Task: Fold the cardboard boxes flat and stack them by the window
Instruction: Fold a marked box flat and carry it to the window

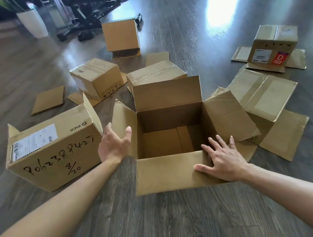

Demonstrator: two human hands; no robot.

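Observation:
An open cardboard box (169, 173) stands upright on the wood floor right before me, its four top flaps spread and its inside empty. My right hand (222, 159) lies flat with spread fingers on the near flap, at its right end. My left hand (114, 144) is open at the box's left flap, fingers straight, touching or just short of it. To the left lies a larger box on its side with black handwritten numbers (54, 150). Several more boxes stand farther off.
A taped box (97, 78) and another (154, 73) sit behind the open one, and a further box (121, 36) stands farther back. Right: an upside-down box (261, 95) and a labelled box (274, 50). A flat cardboard piece (48, 99), white planter (32, 23), black exercise equipment (97, 6).

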